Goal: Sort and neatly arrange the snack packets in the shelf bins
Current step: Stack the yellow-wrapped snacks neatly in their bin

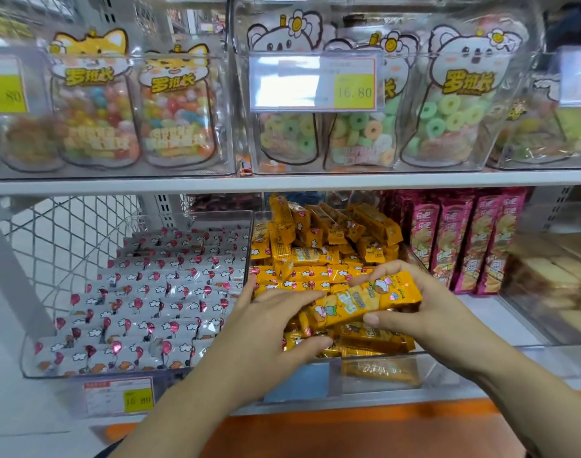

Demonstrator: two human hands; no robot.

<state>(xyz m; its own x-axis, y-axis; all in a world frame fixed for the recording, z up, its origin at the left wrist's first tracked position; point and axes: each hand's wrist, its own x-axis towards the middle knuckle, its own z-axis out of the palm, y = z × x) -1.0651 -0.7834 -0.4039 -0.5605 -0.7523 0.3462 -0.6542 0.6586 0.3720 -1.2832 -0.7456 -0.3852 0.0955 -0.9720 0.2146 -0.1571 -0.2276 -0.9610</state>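
Fingers (299, 297) of left hand (269, 325) and right hand (428, 312) grip one orange snack packet (358, 300). It lies crosswise, right end higher.

White shelves (117, 186) carry clear bins (441, 365) of packets (315, 256).
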